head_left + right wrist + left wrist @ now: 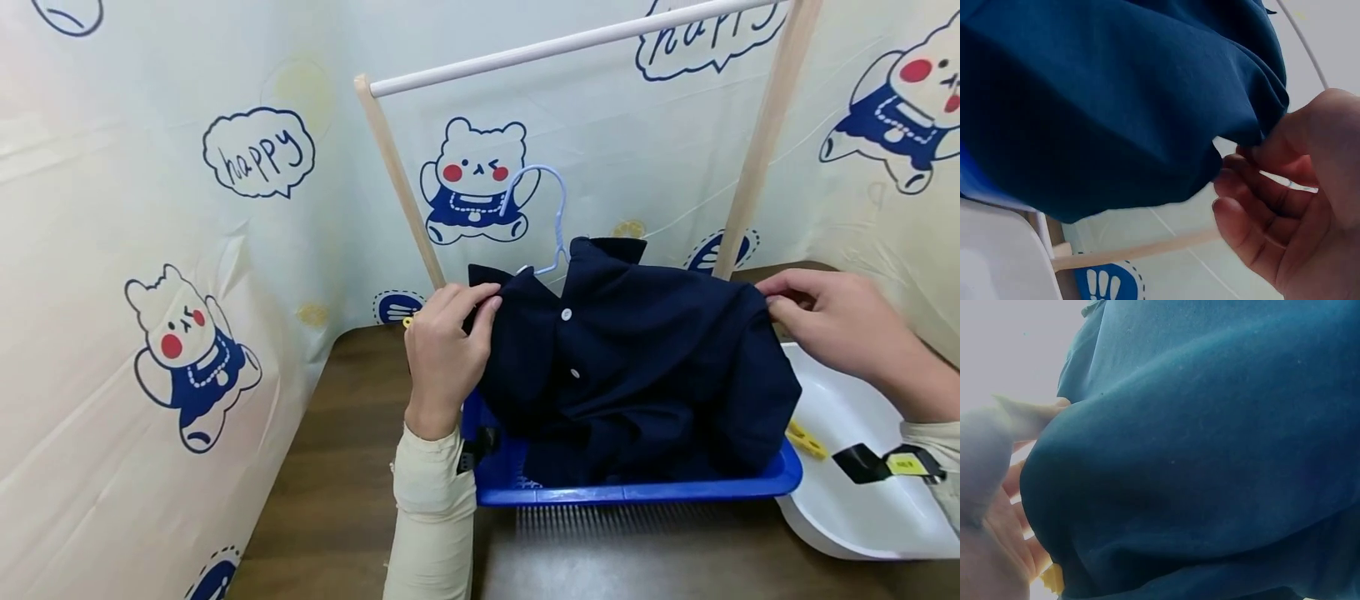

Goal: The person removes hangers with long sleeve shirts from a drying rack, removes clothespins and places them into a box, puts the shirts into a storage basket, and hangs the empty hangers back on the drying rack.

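Observation:
A dark navy button-up shirt (pixel 637 350) with a collar and white buttons hangs over a blue basket (pixel 637 493). From its neck rises the hook of a light blue hanger (pixel 560 208); the rest of the hanger is hidden by cloth. My left hand (pixel 450 346) pinches the shirt at the shoulder by the collar, on the left side. On the opposite side, my right hand (pixel 840 321) pinches the other shoulder between thumb and fingers. The right wrist view shows the cloth (pixel 1116 106) bunched at those fingertips (pixel 1229 215). In the left wrist view, the shirt (pixel 1197 444) covers most of the picture.
Behind the basket stands a rack with a white rail (pixel 570 47) and wooden posts (pixel 765 142). A white tub (pixel 862 517) sits at the right, with a yellow clip (pixel 806 440) near it. The wooden table (pixel 322 467) meets a printed curtain (pixel 187 83).

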Motion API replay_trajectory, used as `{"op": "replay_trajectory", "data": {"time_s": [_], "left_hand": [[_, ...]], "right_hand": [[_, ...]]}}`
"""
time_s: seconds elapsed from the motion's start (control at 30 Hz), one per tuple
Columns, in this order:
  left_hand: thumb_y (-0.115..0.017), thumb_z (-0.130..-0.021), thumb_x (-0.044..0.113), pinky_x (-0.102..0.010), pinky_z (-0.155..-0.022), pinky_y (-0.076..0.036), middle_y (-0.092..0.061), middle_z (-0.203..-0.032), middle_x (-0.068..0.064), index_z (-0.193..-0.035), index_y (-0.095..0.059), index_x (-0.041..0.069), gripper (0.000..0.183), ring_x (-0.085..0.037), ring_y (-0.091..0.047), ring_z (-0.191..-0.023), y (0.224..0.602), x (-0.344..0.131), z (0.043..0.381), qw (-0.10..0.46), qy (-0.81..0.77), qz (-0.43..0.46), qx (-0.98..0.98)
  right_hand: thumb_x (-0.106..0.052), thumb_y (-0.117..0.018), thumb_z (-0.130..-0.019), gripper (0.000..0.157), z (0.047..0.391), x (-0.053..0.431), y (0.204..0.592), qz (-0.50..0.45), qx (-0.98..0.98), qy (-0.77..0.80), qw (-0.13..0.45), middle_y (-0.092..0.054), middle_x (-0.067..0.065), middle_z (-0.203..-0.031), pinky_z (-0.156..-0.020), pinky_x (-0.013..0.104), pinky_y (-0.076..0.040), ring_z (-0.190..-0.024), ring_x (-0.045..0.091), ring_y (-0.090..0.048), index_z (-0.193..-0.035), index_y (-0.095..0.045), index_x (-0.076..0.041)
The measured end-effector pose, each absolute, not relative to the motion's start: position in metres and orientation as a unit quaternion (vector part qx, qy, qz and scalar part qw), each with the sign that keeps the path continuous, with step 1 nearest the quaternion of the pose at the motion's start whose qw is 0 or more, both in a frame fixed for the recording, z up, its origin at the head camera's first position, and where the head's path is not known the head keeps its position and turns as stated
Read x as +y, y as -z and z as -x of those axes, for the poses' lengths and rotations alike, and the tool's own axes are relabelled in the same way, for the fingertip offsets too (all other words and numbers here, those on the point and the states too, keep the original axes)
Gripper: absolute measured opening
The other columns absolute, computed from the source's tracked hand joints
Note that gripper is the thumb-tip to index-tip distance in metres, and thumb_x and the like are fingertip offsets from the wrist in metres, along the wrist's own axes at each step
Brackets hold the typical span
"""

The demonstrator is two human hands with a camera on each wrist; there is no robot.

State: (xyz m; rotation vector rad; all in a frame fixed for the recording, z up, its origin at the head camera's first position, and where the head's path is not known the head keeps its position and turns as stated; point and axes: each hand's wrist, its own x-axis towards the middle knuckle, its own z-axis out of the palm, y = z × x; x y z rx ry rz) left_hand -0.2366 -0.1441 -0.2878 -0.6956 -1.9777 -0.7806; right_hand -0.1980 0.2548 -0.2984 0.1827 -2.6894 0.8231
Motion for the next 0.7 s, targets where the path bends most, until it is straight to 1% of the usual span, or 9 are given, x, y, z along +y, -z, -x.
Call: {"op": "replay_trajectory", "data": {"time_s": [0.13, 0.2, 0.33, 0.4, 0.43, 0.53, 0.6, 0.63, 0.7], "left_hand": [[-0.073, -0.095, 0.014, -0.034, -0.069, -0.052, -0.07, -0.087, -0.007, -0.101, -0.079, 0.006, 0.012, -0.022, -0.065, -0.079, 0.287, -0.146, 0.237, 0.444, 0.316, 0.276, -0.792], [-0.072, -0.095, 0.015, -0.034, -0.069, -0.052, -0.07, -0.087, -0.007, -0.102, -0.079, 0.006, 0.013, -0.022, -0.065, -0.08, 0.286, -0.146, 0.237, 0.444, 0.317, 0.279, -0.79], [-0.072, -0.095, 0.014, -0.034, -0.068, -0.052, -0.07, -0.087, -0.006, -0.101, -0.079, 0.007, 0.012, -0.021, -0.066, -0.08, 0.287, -0.145, 0.238, 0.445, 0.315, 0.285, -0.789], [-0.073, -0.095, 0.013, -0.034, -0.068, -0.052, -0.07, -0.086, -0.006, -0.101, -0.08, 0.007, 0.012, -0.021, -0.066, -0.079, 0.289, -0.144, 0.237, 0.443, 0.315, 0.287, -0.789], [-0.073, -0.095, 0.013, -0.034, -0.068, -0.053, -0.07, -0.086, -0.006, -0.101, -0.08, 0.007, 0.011, -0.021, -0.067, -0.079, 0.289, -0.144, 0.237, 0.442, 0.314, 0.288, -0.79], [-0.072, -0.095, 0.013, -0.034, -0.07, -0.053, -0.071, -0.086, -0.005, -0.101, -0.08, 0.007, 0.011, -0.021, -0.067, -0.081, 0.291, -0.143, 0.236, 0.437, 0.312, 0.291, -0.792], [-0.072, -0.095, 0.013, -0.034, -0.07, -0.053, -0.071, -0.087, -0.005, -0.101, -0.08, 0.007, 0.011, -0.021, -0.067, -0.082, 0.291, -0.142, 0.236, 0.436, 0.312, 0.292, -0.792], [-0.072, -0.095, 0.014, -0.034, -0.07, -0.053, -0.071, -0.087, -0.005, -0.101, -0.08, 0.007, 0.012, -0.021, -0.067, -0.082, 0.29, -0.142, 0.236, 0.437, 0.312, 0.292, -0.792], [-0.073, -0.095, 0.014, -0.034, -0.07, -0.053, -0.071, -0.087, -0.005, -0.101, -0.08, 0.007, 0.012, -0.021, -0.067, -0.082, 0.289, -0.141, 0.236, 0.439, 0.312, 0.291, -0.791]], "right_hand": [[-0.003, -0.048, -0.097, 0.027, 0.204, 0.246, 0.293, -0.079, -0.939, -0.291, 0.167, -0.065, 0.018, -0.088, -0.051, 0.029, -0.04, -0.069, 0.029, -0.052, -0.109, -0.071, 0.007], [-0.002, -0.048, -0.097, 0.028, 0.205, 0.243, 0.29, -0.08, -0.939, -0.29, 0.166, -0.066, 0.019, -0.091, -0.053, 0.029, -0.04, -0.072, 0.03, -0.052, -0.11, -0.071, 0.006], [-0.003, -0.048, -0.098, 0.03, 0.204, 0.24, 0.287, -0.085, -0.942, -0.288, 0.151, -0.067, 0.026, -0.108, -0.062, 0.034, -0.043, -0.082, 0.034, -0.056, -0.116, -0.071, 0.003], [-0.003, -0.048, -0.097, 0.032, 0.204, 0.238, 0.286, -0.095, -0.943, -0.286, 0.142, -0.065, 0.028, -0.118, -0.067, 0.035, -0.044, -0.088, 0.035, -0.058, -0.121, -0.069, 0.001], [-0.004, -0.049, -0.098, 0.033, 0.203, 0.237, 0.286, -0.103, -0.943, -0.284, 0.138, -0.065, 0.028, -0.12, -0.069, 0.035, -0.045, -0.09, 0.035, -0.059, -0.123, -0.069, 0.0], [-0.006, -0.051, -0.098, 0.033, 0.201, 0.234, 0.285, -0.129, -0.94, -0.286, 0.137, -0.065, 0.024, -0.123, -0.073, 0.029, -0.043, -0.094, 0.033, -0.059, -0.127, -0.068, -0.003], [-0.008, -0.056, -0.099, 0.031, 0.201, 0.231, 0.283, -0.15, -0.934, -0.287, 0.151, -0.066, 0.021, -0.122, -0.076, 0.026, -0.041, -0.097, 0.032, -0.06, -0.126, -0.069, -0.004], [-0.01, -0.057, -0.099, 0.03, 0.202, 0.23, 0.283, -0.158, -0.931, -0.289, 0.158, -0.067, 0.02, -0.122, -0.078, 0.026, -0.04, -0.1, 0.032, -0.06, -0.126, -0.069, -0.005], [-0.012, -0.06, -0.099, 0.028, 0.202, 0.226, 0.281, -0.172, -0.924, -0.296, 0.17, -0.066, 0.02, -0.123, -0.086, 0.032, -0.043, -0.105, 0.034, -0.06, -0.125, -0.07, -0.006]]}}
